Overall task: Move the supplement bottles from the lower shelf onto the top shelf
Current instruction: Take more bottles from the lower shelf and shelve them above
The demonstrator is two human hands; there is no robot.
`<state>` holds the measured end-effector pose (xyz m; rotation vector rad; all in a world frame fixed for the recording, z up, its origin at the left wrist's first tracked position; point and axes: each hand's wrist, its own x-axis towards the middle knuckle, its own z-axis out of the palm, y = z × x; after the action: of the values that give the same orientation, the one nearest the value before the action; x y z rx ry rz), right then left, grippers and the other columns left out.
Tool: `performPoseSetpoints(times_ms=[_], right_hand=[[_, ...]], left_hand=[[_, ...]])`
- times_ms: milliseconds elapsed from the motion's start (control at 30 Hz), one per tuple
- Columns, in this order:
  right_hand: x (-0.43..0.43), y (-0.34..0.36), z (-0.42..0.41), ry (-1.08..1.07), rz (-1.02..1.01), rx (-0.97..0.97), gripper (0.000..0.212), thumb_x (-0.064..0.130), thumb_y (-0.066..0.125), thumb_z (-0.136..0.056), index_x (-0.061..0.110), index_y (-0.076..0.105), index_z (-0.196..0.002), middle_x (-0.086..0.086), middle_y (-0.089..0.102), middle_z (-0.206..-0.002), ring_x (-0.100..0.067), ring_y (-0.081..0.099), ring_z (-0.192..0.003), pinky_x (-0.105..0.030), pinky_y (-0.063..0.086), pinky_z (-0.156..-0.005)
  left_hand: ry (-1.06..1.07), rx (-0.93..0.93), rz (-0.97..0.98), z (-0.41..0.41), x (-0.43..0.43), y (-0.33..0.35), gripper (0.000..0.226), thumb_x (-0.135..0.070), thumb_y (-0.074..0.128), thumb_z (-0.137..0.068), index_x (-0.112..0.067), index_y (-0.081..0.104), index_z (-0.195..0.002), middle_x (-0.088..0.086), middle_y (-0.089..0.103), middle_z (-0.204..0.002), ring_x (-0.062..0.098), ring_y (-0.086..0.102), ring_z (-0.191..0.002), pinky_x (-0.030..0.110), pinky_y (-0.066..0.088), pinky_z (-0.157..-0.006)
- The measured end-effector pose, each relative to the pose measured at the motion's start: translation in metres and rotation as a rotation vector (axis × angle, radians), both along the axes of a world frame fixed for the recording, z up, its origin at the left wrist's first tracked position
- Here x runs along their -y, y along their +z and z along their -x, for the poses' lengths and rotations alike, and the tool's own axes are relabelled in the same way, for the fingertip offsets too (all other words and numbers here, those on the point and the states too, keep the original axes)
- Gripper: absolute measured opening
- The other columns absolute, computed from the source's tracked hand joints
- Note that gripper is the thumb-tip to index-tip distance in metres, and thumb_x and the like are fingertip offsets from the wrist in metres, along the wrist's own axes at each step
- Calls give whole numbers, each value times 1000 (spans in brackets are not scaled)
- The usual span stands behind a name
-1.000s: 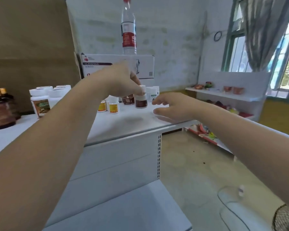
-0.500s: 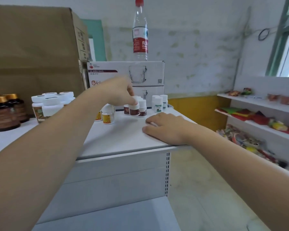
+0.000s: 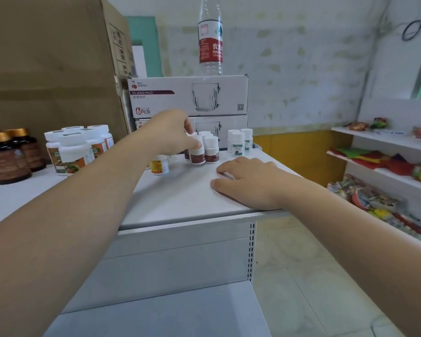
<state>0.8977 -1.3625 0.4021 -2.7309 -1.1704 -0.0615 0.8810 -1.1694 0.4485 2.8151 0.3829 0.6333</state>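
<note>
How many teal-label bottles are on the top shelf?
3, all at the top shelf's far right corner: front bottle, back-left bottle, back-right bottle. More could be hidden behind them.

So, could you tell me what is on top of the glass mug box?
A red-labelled water bottle stands on the glass mug box; its cap is out of frame.

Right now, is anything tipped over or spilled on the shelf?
Nothing is spilled or tipped. The small bottles stand upright on the top shelf, one in the left hand. Only the water bottle perched on the mug boxes seems odd.
</note>
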Motion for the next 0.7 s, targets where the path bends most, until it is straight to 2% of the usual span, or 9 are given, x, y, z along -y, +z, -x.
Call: performPoseSetpoints(times_ms=[133,333,700], right_hand=[[1,-1,0,4,-16,-12,52,60,31,-96,32,45,-137,0,43,-145,-24,40,-129,-46,30,-107],[3,0,3,4,-33,-20,51,59,32,-96,32,46,-137,2,44,-145,-23,40,-129,-45,30,-109],[3,2,4,6,-43,-18,51,58,34,-96,34,43,-140,3,44,-145,-22,42,-128,-44,31,-108]], left_hand=[[-25,42,54,-2,-1,-6,27,-37,78,-82,-24,56,-91,-4,61,-90,11,55,-76,28,42,-60],[-17,78,48,-1,-2,-13,23,-34,76,-85,-21,60,-95,-7,58,-87,19,56,-87,31,44,-72],[27,92,-42,-3,-3,-19,27,-40,73,-85,-21,59,-99,0,65,-100,24,59,-96,39,51,-85]])
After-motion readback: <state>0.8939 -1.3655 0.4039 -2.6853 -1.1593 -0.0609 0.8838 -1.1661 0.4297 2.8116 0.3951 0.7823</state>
